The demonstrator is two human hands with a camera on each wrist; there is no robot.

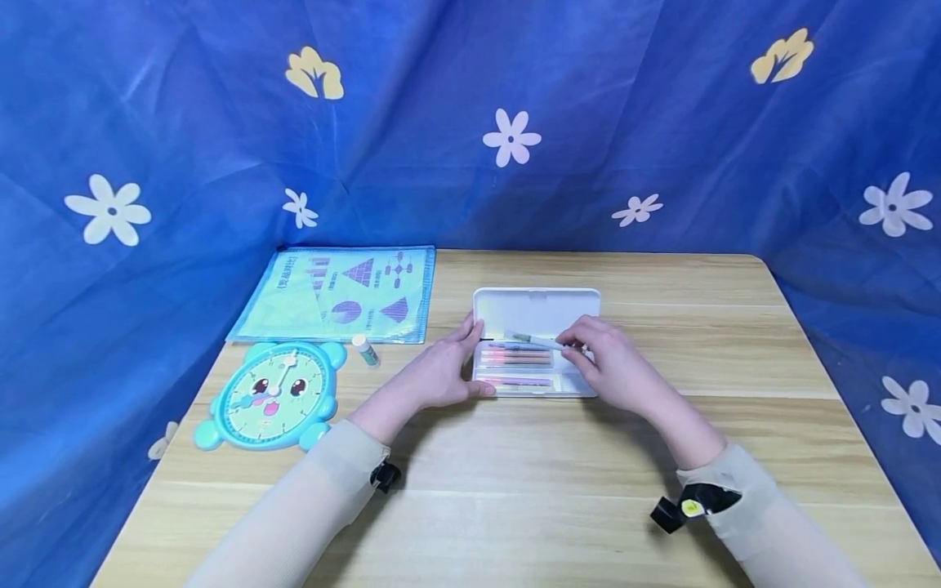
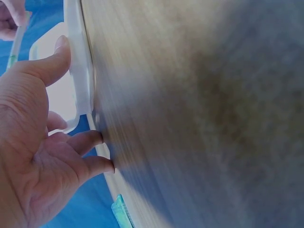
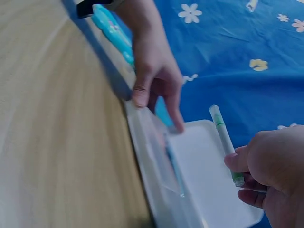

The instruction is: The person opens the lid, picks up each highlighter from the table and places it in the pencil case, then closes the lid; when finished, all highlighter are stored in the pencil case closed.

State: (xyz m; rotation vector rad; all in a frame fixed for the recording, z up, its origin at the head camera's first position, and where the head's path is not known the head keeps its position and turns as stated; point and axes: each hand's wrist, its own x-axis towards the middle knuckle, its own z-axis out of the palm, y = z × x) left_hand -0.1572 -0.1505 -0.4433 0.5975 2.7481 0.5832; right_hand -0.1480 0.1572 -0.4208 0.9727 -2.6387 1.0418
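Observation:
An opened white pencil case lies on the table, its lid raised at the back. Inside its base are several pens with pink and orange tones. My left hand grips the left end of the case, thumb at the front corner and fingers toward the lid hinge. In the left wrist view, two fingertips of that hand touch the table. Above the right part of the case, my right hand pinches a white marker with green bands and a clear cap. The marker is tilted and apart from the case.
To the left lies a blue clock toy with a cartoon face. A small glue stick stands near it. Behind them is a light blue document pouch printed with charts. A blue flowered cloth hangs behind the wooden table.

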